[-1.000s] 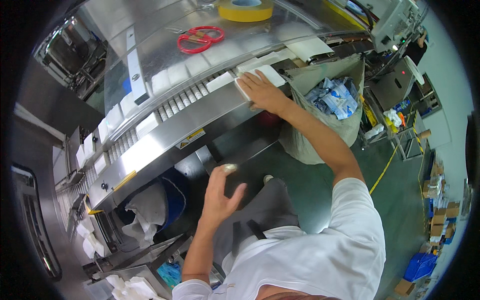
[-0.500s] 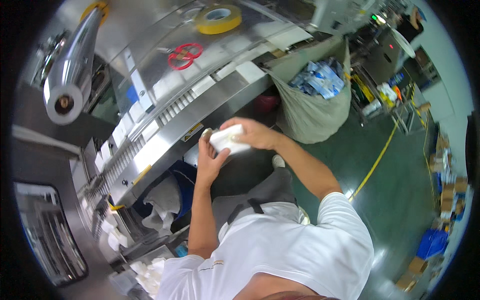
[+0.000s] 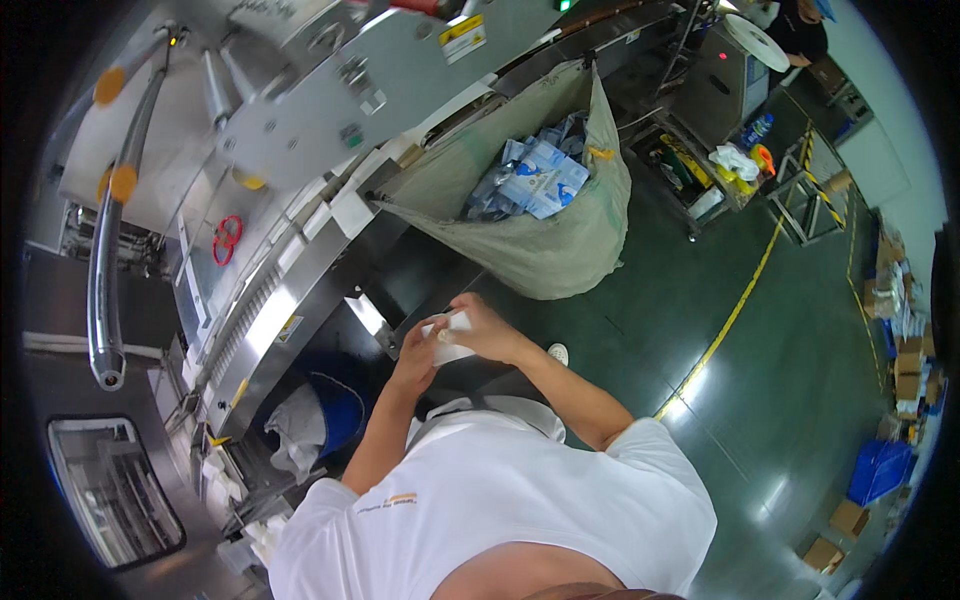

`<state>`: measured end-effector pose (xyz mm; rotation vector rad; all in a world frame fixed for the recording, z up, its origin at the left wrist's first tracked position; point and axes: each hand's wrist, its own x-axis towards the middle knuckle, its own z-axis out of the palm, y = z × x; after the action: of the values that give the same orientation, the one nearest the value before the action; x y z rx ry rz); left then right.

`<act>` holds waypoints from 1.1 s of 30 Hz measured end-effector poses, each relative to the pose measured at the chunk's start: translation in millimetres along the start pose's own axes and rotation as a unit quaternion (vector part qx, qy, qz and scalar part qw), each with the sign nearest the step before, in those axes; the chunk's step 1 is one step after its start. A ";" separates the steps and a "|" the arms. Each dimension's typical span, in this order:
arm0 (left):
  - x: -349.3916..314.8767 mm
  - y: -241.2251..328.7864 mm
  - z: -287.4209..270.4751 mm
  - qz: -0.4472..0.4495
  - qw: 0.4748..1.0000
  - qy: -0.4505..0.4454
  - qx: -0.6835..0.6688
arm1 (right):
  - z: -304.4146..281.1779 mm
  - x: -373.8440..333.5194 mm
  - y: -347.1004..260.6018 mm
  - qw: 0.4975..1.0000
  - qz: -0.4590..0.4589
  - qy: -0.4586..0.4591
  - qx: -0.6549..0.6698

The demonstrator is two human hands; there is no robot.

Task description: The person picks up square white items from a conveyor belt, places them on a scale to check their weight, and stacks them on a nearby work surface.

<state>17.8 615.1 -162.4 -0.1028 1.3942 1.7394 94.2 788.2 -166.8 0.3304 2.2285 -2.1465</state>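
Note:
Both of my hands meet in front of my body, beside the metal edge of a conveyor point(image 3: 262, 335). Between them is a white rectangular pad point(image 3: 452, 353) that looks like a folded stack of wipes. My left hand point(image 3: 414, 358) grips its left end, fingers bent around it. My right hand point(image 3: 486, 332) closes over the upper right side, its fingertips close to those of the left. Fingers cover part of the pad. White pads of similar shape point(image 3: 352, 212) lie along the conveyor.
A large beige sack point(image 3: 560, 262) holding crumpled blue-and-white packaging hangs right of the conveyor. Red-handled scissors point(image 3: 227, 240) lie on a clear cover. A grey machine panel point(image 3: 300, 140) juts over the top left. A blue bin point(image 3: 342, 408) stands below the conveyor. Another person point(image 3: 800, 38) is far right.
My view has swung to the right and along the conveyor, bringing the sack closer to the middle. Both hands keep hold of the pad, and their fingers have drawn closer together.

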 end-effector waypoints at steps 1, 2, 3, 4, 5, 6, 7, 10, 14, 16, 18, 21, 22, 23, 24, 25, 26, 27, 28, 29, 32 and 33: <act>4.1 1.9 13.4 -0.024 1.000 0.007 0.007 | -15.6 -2.5 -8.0 0.999 -0.022 0.003 -0.024; 13.7 5.7 27.7 -0.044 0.999 0.003 0.012 | -35.4 -4.2 -18.6 0.997 -0.048 0.013 -0.058; 21.6 11.3 40.6 -0.063 0.998 0.001 0.017 | -53.7 -1.3 -27.5 0.993 -0.074 0.023 -0.091; 25.5 13.9 50.4 -0.035 0.999 -0.011 0.005 | -67.6 7.1 -28.4 0.984 -0.122 0.010 -0.133; 34.0 18.7 60.7 -0.006 1.000 -0.028 -0.004 | -88.0 14.7 -43.9 0.978 -0.133 -0.001 -0.159; 44.6 24.1 72.4 0.024 0.999 -0.043 -0.014 | -108.5 23.5 -59.0 0.972 -0.144 -0.013 -0.184; 53.7 37.0 95.1 0.026 0.999 -0.017 0.012 | -138.1 43.2 -57.6 0.960 -0.186 -0.009 -0.211; 84.4 46.6 115.1 0.037 0.998 0.054 -0.007 | -256.7 127.0 -63.5 0.953 -0.245 0.017 -0.179; 135.3 37.4 148.0 0.048 0.995 0.066 -0.061 | -505.0 269.1 -49.8 0.896 -0.281 0.224 -0.262; 168.1 28.8 178.6 0.091 0.988 0.110 -0.066 | -630.3 344.6 -40.5 0.809 -0.312 0.344 -0.360; 183.5 11.1 215.8 0.104 0.974 0.185 -0.083 | -705.3 410.7 -51.8 0.840 -0.170 0.365 -0.363; 229.3 -21.3 276.7 0.139 0.965 0.175 -0.135 | -803.7 477.1 -45.4 0.812 -0.226 0.392 -0.369; 251.2 -33.4 289.7 0.151 0.962 0.173 -0.147 | -838.5 488.8 -36.9 0.801 -0.248 0.407 -0.361; 239.5 -28.3 324.0 0.123 0.940 0.273 -0.162 | -791.5 492.2 -19.9 0.833 -0.256 0.351 -0.342; 225.7 -23.6 366.2 0.092 0.908 0.364 -0.185 | -742.5 480.0 -21.8 0.858 -0.268 0.295 -0.323; 226.6 -44.3 370.2 0.108 0.929 0.286 -0.211 | -707.3 453.4 -32.6 0.875 -0.277 0.249 -0.310; 240.6 -31.2 388.3 0.130 0.930 0.285 -0.192 | -697.8 429.8 -1.2 0.913 -0.290 0.192 -0.215; 251.4 -18.1 408.7 0.153 0.926 0.298 -0.176 | -659.5 394.1 6.4 0.968 -0.209 0.120 -0.072; 251.1 -10.0 427.5 0.167 0.924 0.309 -0.154 | -634.1 356.6 27.9 0.985 -0.169 -0.008 -0.026; 253.0 -2.7 437.9 0.184 0.917 0.324 -0.145 | -605.4 320.7 30.9 0.982 -0.132 -0.129 -0.027; 243.2 15.3 448.7 0.228 0.895 0.369 -0.101 | -519.2 214.1 -7.4 0.945 0.033 -0.321 -0.048; 231.8 17.2 449.7 0.231 0.889 0.387 -0.080 | -500.1 186.9 -11.0 0.925 0.114 -0.359 0.053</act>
<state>60.7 1117.0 -112.4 -0.6676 1.9467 2.3511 -27.7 1308.1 -163.4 -0.1731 1.5800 -1.8511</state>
